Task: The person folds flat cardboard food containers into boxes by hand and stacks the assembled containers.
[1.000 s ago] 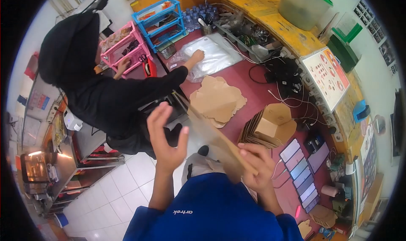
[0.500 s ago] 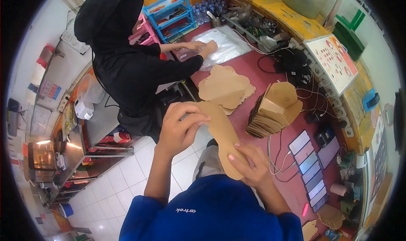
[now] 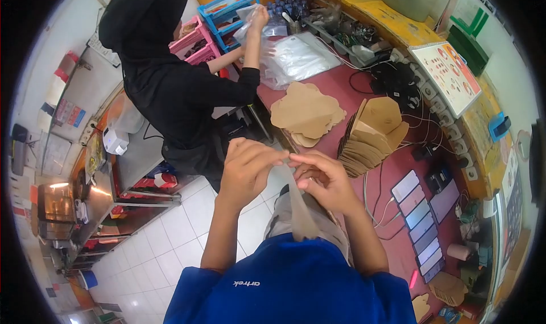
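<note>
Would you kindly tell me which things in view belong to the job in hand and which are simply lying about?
Seemingly part of the job:
card piece, at the fingertips of the left hand and right hand
flat card blanks
nested card boxes

Apparently just lying about:
row of phones
illustrated board
green-lidded tub

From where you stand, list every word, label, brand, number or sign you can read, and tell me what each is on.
"artrek": on the blue shirt.
Too small or blurred to read: any print on the spiral-bound chart, the row of phones, the red-and-blue notice and the dark poster.
No other text is legible.
</note>
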Demonstrator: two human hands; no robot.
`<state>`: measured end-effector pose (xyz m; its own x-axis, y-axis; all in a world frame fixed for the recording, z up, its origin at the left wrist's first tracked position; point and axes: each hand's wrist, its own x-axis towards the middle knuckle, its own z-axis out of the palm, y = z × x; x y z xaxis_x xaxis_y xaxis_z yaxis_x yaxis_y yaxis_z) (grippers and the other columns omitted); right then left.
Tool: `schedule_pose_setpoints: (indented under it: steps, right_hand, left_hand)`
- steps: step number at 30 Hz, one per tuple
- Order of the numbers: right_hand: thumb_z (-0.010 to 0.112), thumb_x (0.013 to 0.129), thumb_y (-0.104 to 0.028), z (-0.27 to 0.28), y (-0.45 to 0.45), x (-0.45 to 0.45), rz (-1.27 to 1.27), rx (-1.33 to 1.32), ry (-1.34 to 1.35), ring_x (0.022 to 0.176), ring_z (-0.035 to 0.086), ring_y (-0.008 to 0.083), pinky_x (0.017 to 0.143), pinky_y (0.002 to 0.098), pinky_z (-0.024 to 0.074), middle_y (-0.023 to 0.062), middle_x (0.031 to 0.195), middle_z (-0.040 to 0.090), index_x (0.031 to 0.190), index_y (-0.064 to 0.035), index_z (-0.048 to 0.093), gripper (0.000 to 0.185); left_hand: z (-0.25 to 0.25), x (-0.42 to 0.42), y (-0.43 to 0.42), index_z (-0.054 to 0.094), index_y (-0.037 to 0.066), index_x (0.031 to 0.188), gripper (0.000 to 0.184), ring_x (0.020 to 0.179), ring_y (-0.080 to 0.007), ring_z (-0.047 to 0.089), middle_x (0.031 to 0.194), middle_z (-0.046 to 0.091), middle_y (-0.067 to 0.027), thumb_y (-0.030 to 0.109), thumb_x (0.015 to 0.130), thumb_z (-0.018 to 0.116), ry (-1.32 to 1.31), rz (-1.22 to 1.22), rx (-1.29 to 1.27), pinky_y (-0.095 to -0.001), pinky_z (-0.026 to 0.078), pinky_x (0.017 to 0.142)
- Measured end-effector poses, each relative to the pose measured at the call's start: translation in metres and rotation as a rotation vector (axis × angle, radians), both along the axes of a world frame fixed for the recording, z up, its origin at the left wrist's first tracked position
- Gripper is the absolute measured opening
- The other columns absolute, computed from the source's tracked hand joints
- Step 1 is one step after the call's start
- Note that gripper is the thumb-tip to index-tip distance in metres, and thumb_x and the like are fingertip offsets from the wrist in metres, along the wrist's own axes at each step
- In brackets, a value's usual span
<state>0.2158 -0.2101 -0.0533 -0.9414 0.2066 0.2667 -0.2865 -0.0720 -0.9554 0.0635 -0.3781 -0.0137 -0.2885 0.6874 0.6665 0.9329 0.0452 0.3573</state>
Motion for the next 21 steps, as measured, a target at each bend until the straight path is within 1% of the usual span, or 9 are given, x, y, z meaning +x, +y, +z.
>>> schedule_pose_setpoints:
  steps: [3,4,6,8,10,11,13,15,21]
  right_hand:
    - [0.081,0.089,-0.002,-0.008,0.002,-0.006,0.041,-0.013,0.023,0.103,0.068,0.0170,0.087,0.0307,0.0608,0.0121,0.122,0.068,0.139,-0.0018,0.067,0.052]
    - [0.082,0.088,-0.002,-0.010,0.002,-0.008,0.043,-0.002,0.050,0.104,0.068,0.0173,0.086,0.0308,0.0615,0.0115,0.120,0.069,0.138,-0.0022,0.068,0.052]
    - [0.083,0.088,-0.002,-0.014,0.003,-0.012,0.040,0.015,0.071,0.104,0.068,0.0179,0.087,0.0311,0.0611,0.0115,0.121,0.068,0.136,-0.0018,0.069,0.051]
    - [0.084,0.087,-0.003,-0.014,0.002,-0.015,0.031,0.033,0.092,0.104,0.068,0.0184,0.087,0.0314,0.0607,0.0116,0.122,0.068,0.134,-0.0014,0.070,0.049]
    - [0.083,0.087,-0.003,-0.014,-0.006,-0.018,-0.079,0.005,0.157,0.103,0.068,0.0192,0.087,0.0321,0.0585,0.0115,0.120,0.069,0.128,0.0003,0.071,0.042]
    - [0.083,0.087,-0.003,-0.017,-0.009,-0.019,-0.080,0.005,0.158,0.103,0.068,0.0192,0.087,0.0321,0.0585,0.0115,0.120,0.069,0.128,0.0003,0.071,0.042]
    - [0.082,0.089,-0.004,-0.025,-0.014,-0.023,-0.208,0.041,0.227,0.101,0.067,0.0189,0.086,0.0320,0.0555,0.0117,0.116,0.069,0.121,0.0023,0.071,0.034]
    - [0.081,0.090,-0.005,-0.029,-0.016,-0.023,-0.249,0.052,0.219,0.100,0.067,0.0187,0.085,0.0315,0.0546,0.0118,0.114,0.070,0.119,0.0031,0.072,0.031]
    - [0.078,0.092,-0.004,-0.024,-0.021,-0.022,-0.343,0.022,0.183,0.091,0.068,0.0182,0.083,0.0304,0.0539,0.0117,0.103,0.073,0.110,0.0043,0.074,0.021]
  left_hand:
    - [0.006,0.009,0.000,0.079,0.010,0.102,0.018,0.080,-0.0205,0.069,0.089,0.077,-0.0031,0.004,0.084,0.079,-0.115,0.022,0.024,-0.0353,0.047,0.081]
    - [0.006,0.010,-0.001,0.079,0.010,0.102,0.018,0.080,-0.0205,0.069,0.089,0.077,-0.0031,0.004,0.084,0.079,-0.113,0.028,0.023,-0.0353,0.047,0.081]
    - [0.006,0.010,0.000,0.076,0.008,0.105,0.021,0.081,-0.0239,0.069,0.092,0.077,-0.0040,0.007,0.085,0.080,-0.102,0.028,0.014,-0.0361,0.047,0.081]
    - [0.010,0.013,0.004,0.076,0.008,0.103,0.019,0.081,-0.0246,0.069,0.092,0.077,-0.0044,0.007,0.085,0.080,-0.089,0.029,0.005,-0.0362,0.048,0.081]
    - [0.011,0.015,0.005,0.076,0.008,0.101,0.017,0.081,-0.0253,0.069,0.093,0.077,-0.0048,0.007,0.085,0.080,-0.080,0.029,-0.008,-0.0363,0.048,0.081]
    - [0.010,0.016,0.005,0.077,0.008,0.100,0.016,0.082,-0.0256,0.069,0.093,0.077,-0.0050,0.006,0.084,0.079,-0.083,0.030,-0.018,-0.0362,0.049,0.081]
    - [0.012,0.016,0.006,0.077,0.009,0.098,0.014,0.082,-0.0259,0.069,0.093,0.077,-0.0051,0.006,0.084,0.079,-0.084,0.032,-0.026,-0.0362,0.049,0.081]
    - [0.014,0.018,0.007,0.079,0.008,0.097,0.013,0.081,-0.0224,0.071,0.091,0.079,-0.0048,0.003,0.086,0.078,-0.086,0.037,-0.016,-0.0335,0.048,0.080]
    - [0.013,0.015,0.007,0.079,0.007,0.099,0.014,0.081,-0.0234,0.072,0.093,0.079,-0.0062,0.001,0.087,0.075,-0.115,0.009,-0.046,-0.0334,0.049,0.079]
